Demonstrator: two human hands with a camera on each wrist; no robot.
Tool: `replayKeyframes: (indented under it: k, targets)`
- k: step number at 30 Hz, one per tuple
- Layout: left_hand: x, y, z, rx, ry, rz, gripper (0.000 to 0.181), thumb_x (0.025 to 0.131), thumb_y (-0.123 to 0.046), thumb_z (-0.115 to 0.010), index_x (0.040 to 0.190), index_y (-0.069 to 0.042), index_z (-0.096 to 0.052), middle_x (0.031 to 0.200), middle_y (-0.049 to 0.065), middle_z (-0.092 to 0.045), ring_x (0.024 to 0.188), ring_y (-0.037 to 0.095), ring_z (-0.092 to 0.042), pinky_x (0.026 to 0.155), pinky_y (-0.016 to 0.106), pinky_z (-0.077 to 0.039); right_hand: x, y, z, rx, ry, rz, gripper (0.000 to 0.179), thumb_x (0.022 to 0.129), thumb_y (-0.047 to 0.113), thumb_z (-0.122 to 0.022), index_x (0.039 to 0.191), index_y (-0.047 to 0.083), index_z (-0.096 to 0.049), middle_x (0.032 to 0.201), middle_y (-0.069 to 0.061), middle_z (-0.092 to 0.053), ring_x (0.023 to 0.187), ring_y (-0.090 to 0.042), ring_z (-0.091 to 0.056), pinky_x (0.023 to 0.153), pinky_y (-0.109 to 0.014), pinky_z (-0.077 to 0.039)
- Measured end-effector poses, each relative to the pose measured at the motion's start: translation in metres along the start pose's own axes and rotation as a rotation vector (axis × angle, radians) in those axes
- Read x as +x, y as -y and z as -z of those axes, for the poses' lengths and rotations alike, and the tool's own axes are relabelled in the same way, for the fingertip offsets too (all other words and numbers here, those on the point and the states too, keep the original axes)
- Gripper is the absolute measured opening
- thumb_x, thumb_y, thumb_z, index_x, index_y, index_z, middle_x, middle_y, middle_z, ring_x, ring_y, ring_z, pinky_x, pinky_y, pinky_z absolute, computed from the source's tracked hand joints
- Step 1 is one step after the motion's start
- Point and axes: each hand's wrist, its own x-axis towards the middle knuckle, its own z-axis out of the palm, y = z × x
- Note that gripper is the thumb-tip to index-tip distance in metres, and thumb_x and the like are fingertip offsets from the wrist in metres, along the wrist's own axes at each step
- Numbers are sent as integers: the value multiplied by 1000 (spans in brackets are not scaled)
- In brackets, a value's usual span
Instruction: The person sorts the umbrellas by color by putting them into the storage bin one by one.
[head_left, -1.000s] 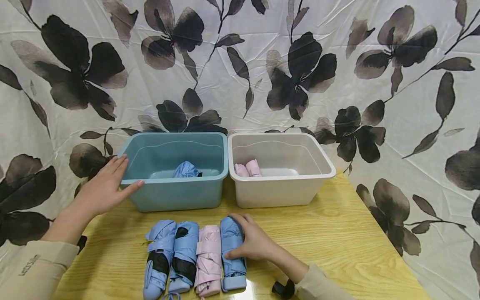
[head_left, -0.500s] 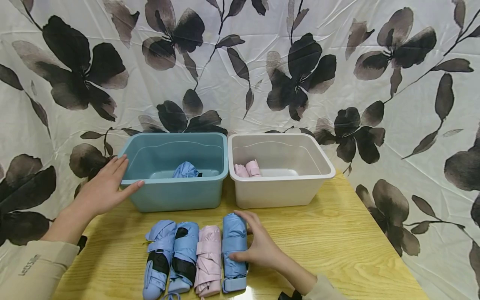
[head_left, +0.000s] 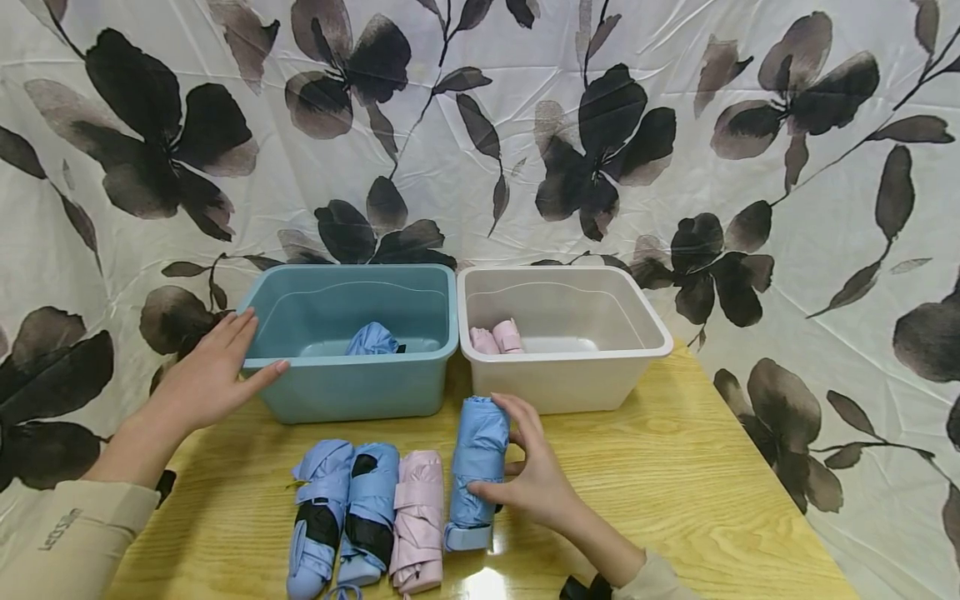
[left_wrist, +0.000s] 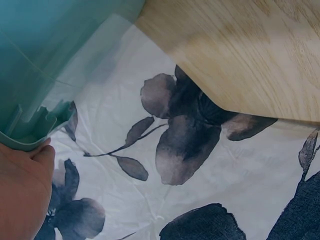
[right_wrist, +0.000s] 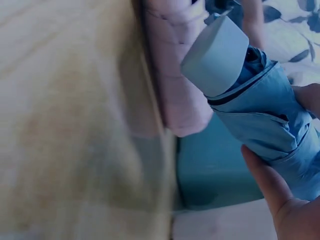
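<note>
My right hand [head_left: 542,477] grips a blue folded umbrella [head_left: 478,458] from its right side, thumb in front, tilted above the table. Its pale blue handle end [right_wrist: 220,57] shows large in the right wrist view. My left hand [head_left: 210,375] rests on the left corner of the teal bin [head_left: 352,392], fingers fairly straight along the rim. A pink folded umbrella [head_left: 417,521] and two blue folded umbrellas, one in the middle [head_left: 369,500] and one at far left [head_left: 321,508], lie in a row on the table.
Inside the teal bin lies a blue bundle [head_left: 372,339], partly hidden by the front wall. The cream bin [head_left: 555,387] beside it holds two pink rolled bundles [head_left: 507,336]. The wooden table [head_left: 675,500] ends at a slanting right edge; a floral cloth [head_left: 480,125] hangs behind.
My right hand has raised the blue umbrella from the right end of the row and carried it forward, slightly right, toward the bins. My left hand has stayed on the teal bin.
</note>
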Motion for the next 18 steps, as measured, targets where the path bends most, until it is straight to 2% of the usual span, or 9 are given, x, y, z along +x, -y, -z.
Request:
replayKeyframes:
  k: [5,9,18]
  targets:
    - [0,-1,1,3,7,10,98,103,-58,-54,157,16,-22,167,34,-18,154,54,-13,118,72,-20,8,14,4,-10,-47,107,110,71,-9,-91,162,10,-30,166,-21,-16,123,-50,-56,75,-41,-65]
    - [0,-1,2,4,4,10,98,103,-59,-54,158,16,-23,167,33,-19,154,53,-14,117,73,-22,15,25,8,-24,-90,193,111,70,-13,-89,161,5,-28,165,-20,-19,121,-49,-58,73,-40,-65]
    - [-1,-2,3,7,21,25,98,102,-60,-54,158,15,-22,167,32,-18,154,53,-14,117,72,-21,43,49,17,-23,-170,369,115,66,-23,-86,161,4,-26,163,-17,-20,123,-31,-59,76,-40,-65]
